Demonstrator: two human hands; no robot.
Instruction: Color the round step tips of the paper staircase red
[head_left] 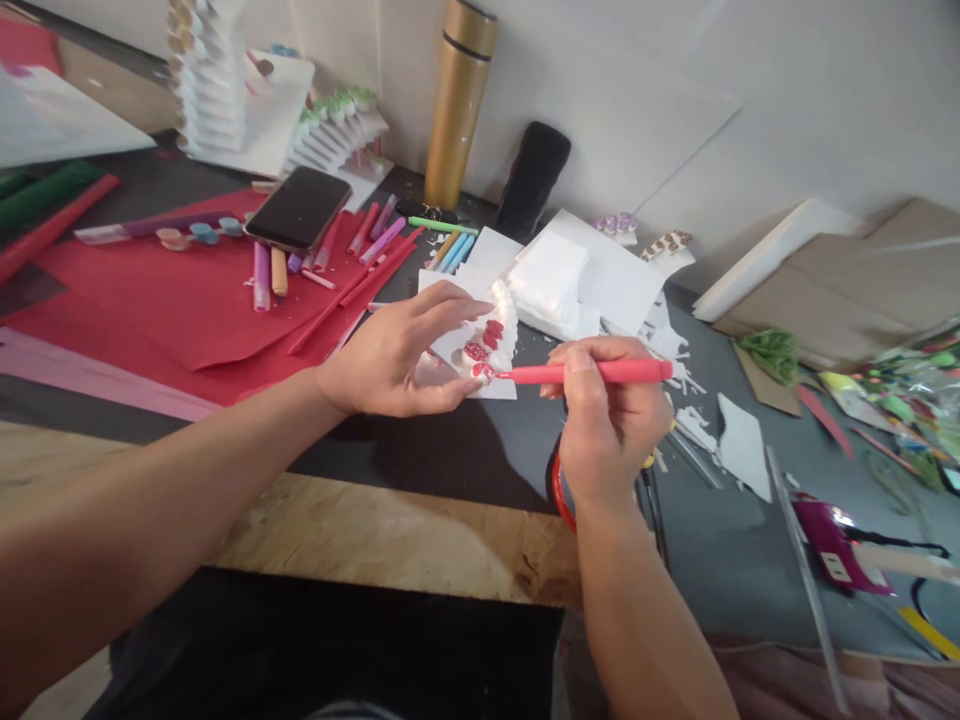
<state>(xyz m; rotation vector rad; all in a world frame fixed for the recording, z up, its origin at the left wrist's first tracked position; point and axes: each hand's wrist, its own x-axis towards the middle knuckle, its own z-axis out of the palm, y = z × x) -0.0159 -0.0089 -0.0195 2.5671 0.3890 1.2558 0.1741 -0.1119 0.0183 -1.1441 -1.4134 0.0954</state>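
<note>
My right hand (611, 420) grips a red felt-tip marker (607, 372) near its middle, the pen lying almost level and pointing left. Its tip touches a small white scalloped craft piece (506, 310), whose lower part bears several patches of red colouring. My left hand (409, 350) curves around that piece from the left, thumb at its lower end and index finger near its upper part. Under the piece lies a white sheet (450, 290), partly hidden by the left hand.
Left are red sheets (172, 290), a phone (298, 208) and scattered markers (382, 240). Behind stand a gold flask (457, 110), a black case (532, 175) and stacked white craft pieces (214, 100). White paper (555, 280) lies beyond the hands; a purple power strip (840, 545) is right.
</note>
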